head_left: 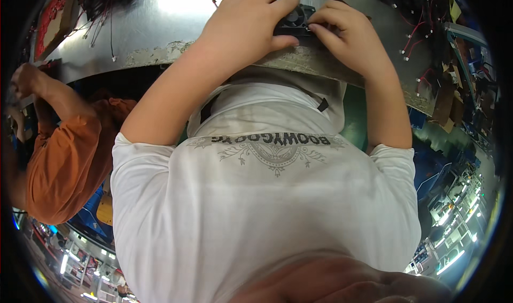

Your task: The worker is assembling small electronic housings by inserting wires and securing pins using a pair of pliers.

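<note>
A small black cooling fan (293,19) lies at the near edge of the metal worktable, its round blades facing up. My left hand (248,22) grips it from the left, the thumb along the near side and the index finger reaching over the far side. At the fan's right side, my right hand (350,33) has thumb and index finger pinched together close to the frame. Whatever sits between those fingertips is too small to make out.
The shiny metal worktable (144,35) has a worn front edge. Dark items with red and black wires and white plugs (406,58) pile up at right, with more at far left beside a cardboard box (61,22). A person in an orange sleeve (67,164) works close on my left.
</note>
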Available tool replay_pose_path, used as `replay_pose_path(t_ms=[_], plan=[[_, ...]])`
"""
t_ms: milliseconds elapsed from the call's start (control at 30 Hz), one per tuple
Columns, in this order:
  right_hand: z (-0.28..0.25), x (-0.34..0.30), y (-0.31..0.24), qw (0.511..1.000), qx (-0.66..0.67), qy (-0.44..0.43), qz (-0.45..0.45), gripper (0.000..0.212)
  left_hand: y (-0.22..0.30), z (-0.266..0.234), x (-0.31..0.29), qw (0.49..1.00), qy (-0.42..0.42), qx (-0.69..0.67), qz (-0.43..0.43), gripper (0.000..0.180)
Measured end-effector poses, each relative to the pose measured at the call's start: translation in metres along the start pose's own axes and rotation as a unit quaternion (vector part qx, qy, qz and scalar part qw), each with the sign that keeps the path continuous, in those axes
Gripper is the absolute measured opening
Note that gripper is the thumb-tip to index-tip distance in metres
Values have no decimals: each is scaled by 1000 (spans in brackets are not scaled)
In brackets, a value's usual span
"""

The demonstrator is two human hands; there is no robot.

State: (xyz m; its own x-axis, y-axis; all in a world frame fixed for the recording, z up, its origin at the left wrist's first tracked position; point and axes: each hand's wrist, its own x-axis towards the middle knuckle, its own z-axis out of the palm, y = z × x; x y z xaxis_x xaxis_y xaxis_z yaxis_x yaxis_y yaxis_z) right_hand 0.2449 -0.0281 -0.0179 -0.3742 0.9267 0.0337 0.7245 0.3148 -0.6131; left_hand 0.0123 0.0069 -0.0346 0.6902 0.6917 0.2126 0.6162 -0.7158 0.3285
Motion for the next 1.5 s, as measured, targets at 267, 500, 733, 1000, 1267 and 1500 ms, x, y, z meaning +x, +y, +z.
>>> replay_pose_path(t_ms=[267, 500, 733, 1000, 1267, 1500], plan=[[24, -5, 6, 992, 28, 122, -29, 13, -4, -2, 3, 999, -19, -32, -25, 64], [-22, 79, -10, 984, 30, 169, -51, 20, -7, -22, -17, 997, -53, -30, -44, 64], [23, 198, 34, 964, -260, 13, -50, 27, -2, -36, -29, 990, -96, -38, -96, 61], [9, 43, 3, 989, 121, 69, -50, 13, -10, -24, -35, 994, -69, -53, -63, 59], [37, -3, -14, 984, 11, 112, -136, 12, -14, -27, -21, 996, -73, -41, -26, 61], [25, -4, 3, 983, 21, 88, -161, 14, -11, -22, -15, 995, -82, -40, -41, 60]])
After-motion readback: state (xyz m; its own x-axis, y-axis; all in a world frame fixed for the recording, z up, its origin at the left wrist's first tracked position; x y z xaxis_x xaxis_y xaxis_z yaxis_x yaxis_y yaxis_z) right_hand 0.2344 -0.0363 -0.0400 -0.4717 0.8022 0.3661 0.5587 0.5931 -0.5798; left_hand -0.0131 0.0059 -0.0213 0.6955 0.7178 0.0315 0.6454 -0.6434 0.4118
